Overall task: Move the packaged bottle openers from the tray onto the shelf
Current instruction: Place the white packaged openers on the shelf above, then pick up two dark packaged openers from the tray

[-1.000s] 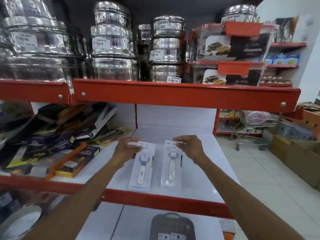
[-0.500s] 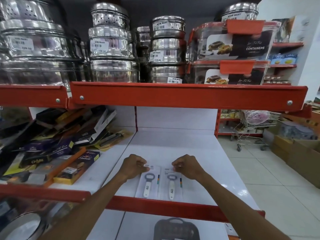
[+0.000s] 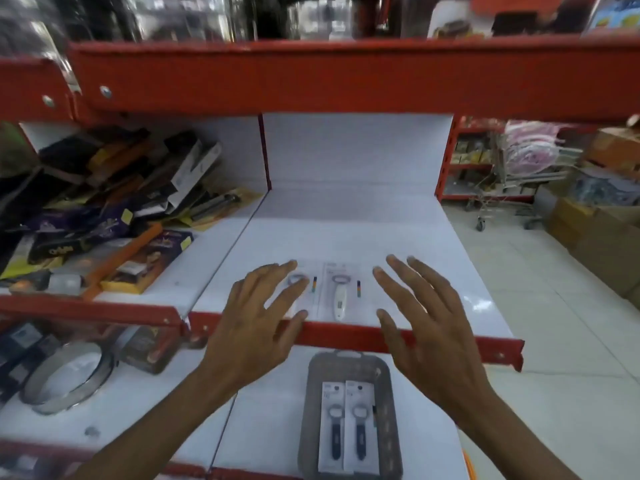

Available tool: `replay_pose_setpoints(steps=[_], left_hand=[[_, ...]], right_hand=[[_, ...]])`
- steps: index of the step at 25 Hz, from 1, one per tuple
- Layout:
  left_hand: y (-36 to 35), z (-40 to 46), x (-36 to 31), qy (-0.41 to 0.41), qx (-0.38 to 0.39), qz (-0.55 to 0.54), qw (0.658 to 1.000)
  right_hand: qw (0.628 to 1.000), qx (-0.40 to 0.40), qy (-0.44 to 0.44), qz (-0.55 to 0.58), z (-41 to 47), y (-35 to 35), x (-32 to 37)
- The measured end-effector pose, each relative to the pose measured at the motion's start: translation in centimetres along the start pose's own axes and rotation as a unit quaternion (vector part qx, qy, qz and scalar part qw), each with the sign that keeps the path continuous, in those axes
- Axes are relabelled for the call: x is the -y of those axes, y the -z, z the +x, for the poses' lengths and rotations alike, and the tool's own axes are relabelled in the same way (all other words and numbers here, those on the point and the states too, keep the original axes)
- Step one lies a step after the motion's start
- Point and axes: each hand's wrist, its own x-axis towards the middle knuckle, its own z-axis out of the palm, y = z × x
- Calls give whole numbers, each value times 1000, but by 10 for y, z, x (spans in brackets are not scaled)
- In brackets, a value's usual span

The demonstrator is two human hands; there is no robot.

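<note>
Two packaged bottle openers with white handles lie side by side near the front of the white shelf [image 3: 346,237]. The right pack [image 3: 339,294] shows fully; the left pack [image 3: 304,282] is partly hidden by my left hand [image 3: 256,323]. Both hands hover above the shelf's red front edge with fingers spread and hold nothing. My right hand [image 3: 426,327] is to the right of the packs. On the lower shelf a grey tray [image 3: 388,393] holds two more packaged bottle openers [image 3: 348,424] with dark handles.
A heap of boxed kitchen goods [image 3: 110,209] fills the shelf bay to the left. A steel ring [image 3: 65,382] lies on the lower shelf at left. Steel pots stand on the top shelf. A trolley [image 3: 519,174] and cardboard boxes [image 3: 595,237] stand in the aisle at right.
Both hands have let go of the two packs, opened, and drawn back toward me over the shelf edge. The view has tilted down, bringing the grey tray into sight.
</note>
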Motion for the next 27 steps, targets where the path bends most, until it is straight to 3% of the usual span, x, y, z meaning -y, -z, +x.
replay_pose_setpoints(steps=[4, 6, 8, 10, 12, 16, 18, 20, 24, 27], left_hand=[[-18, -58, -30, -61, -3, -35, 998], [-38, -90, -44, -79, 63, -67, 993], [-68, -113, -52, -51, 200, -82, 975], [-106, -123, -53, 64, 389, -98, 914], [-142, -128, -49, 117, 512, -105, 844], [-200, -122, -39, 115, 612, -114, 774], [-215, -118, -39, 151, 635, -141, 744], [-224, -114, -41, 144, 642, -120, 744], [-231, -107, -43, 61, 622, 6, 780], [-221, -99, -41, 4, 603, 68, 795]], right_hand=[[998, 5, 67, 0, -85, -10, -11], [996, 72, 52, -7, -123, -28, -18], [982, 190, -11, -4, -147, -55, -22], [937, 328, -119, 37, -154, -88, -27], [882, 436, -167, 56, -149, -120, -34], [804, 578, -135, 30, -130, -176, -55], [789, 606, -104, 1, -126, -190, -57], [786, 614, -59, -52, -129, -197, -59], [780, 610, 0, -140, -123, -204, -64], [793, 603, -82, -44, -110, -194, -60]])
